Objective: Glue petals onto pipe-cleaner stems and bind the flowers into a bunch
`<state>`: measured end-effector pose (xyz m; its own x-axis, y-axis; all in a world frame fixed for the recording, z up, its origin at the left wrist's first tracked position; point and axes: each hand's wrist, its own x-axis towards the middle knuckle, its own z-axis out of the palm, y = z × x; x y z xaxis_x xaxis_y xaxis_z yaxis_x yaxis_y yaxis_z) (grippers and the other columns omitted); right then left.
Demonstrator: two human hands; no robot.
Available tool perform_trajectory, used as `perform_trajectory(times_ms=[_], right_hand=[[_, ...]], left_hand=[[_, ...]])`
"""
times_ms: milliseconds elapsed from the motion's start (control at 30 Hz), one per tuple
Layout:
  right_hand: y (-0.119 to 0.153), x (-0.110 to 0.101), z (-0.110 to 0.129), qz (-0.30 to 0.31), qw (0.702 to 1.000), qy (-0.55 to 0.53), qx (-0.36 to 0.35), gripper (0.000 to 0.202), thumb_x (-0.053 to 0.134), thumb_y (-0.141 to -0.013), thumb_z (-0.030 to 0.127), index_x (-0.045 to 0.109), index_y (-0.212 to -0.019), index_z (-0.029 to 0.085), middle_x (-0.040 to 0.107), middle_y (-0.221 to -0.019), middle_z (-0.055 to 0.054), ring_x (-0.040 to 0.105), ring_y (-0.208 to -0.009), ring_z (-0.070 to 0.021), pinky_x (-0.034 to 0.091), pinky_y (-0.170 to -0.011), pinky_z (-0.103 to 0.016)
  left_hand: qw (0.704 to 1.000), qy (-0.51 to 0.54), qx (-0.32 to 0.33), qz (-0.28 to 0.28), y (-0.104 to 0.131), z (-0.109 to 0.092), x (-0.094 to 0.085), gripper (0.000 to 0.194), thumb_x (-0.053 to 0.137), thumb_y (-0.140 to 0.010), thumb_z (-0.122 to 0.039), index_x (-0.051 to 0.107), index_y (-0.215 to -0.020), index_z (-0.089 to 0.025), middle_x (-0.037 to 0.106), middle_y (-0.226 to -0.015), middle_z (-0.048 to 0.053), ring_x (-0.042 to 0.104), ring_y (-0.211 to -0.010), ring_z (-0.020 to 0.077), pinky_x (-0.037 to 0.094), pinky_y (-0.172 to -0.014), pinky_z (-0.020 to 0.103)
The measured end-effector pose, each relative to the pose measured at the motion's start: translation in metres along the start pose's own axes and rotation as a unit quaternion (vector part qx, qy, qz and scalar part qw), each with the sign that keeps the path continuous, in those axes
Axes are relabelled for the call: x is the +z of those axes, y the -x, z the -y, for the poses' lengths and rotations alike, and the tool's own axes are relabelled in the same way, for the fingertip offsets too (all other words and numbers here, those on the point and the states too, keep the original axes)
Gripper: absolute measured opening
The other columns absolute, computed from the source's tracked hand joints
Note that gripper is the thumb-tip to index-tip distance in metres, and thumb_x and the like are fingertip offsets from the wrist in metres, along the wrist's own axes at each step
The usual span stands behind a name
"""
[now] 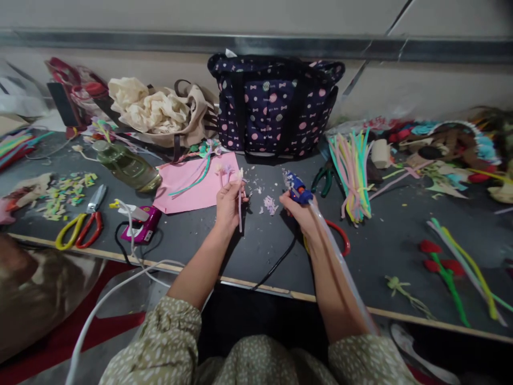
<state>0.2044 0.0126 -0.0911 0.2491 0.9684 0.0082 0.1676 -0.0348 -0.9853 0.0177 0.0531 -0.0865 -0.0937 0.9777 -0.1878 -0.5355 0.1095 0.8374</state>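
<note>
blue, speckled with whitish bits, the glue gun (295, 184) is gripped in the right hand (300, 209) above the desk (260, 256), a long translucent stick (335, 248) running from its back. the left hand (229, 203) pinches a pale lilac stem (240, 211) beside a pink sheet (186, 195). between the hands lie small lilac clippings (270, 205); behind stands a navy patterned bag (264, 112).
</note>
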Motion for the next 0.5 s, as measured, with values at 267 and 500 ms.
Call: perform_trajectory(times_ms=[267, 500], right_hand=[[-0.009, 0.002, -0.02, -0.006, 0.99, 0.131, -0.056, 0.018, 0.065, -0.069, 0.034, 0.058, -0.077, 0.02, 0.061, -0.07, 0.0, 0.056, -0.063, -0.0157, 0.044, -0.064, -0.03], [-0.023, 0.008, -0.008, 0.015, 0.968, 0.245, -0.054, 0.013, 0.063, -0.068, 0.031, 0.056, -0.075, 0.021, 0.062, -0.07, -0.003, 0.058, -0.065, -0.0183, 0.043, -0.065, -0.031]], left_hand=[[1.0, 0.027, 0.011, -0.005, -0.003, 0.002, -0.002, 0.025, 0.079, -0.068, -0.035, 0.065, -0.074, -0.016, 0.054, -0.056, -0.004, 0.051, -0.046, 0.0054, 0.046, -0.046, 0.018], [0.999, 0.037, 0.023, -0.024, -0.005, 0.003, -0.003, 0.029, 0.079, -0.069, -0.04, 0.064, -0.075, -0.016, 0.056, -0.06, -0.005, 0.049, -0.044, 0.0037, 0.046, -0.047, 0.018]])
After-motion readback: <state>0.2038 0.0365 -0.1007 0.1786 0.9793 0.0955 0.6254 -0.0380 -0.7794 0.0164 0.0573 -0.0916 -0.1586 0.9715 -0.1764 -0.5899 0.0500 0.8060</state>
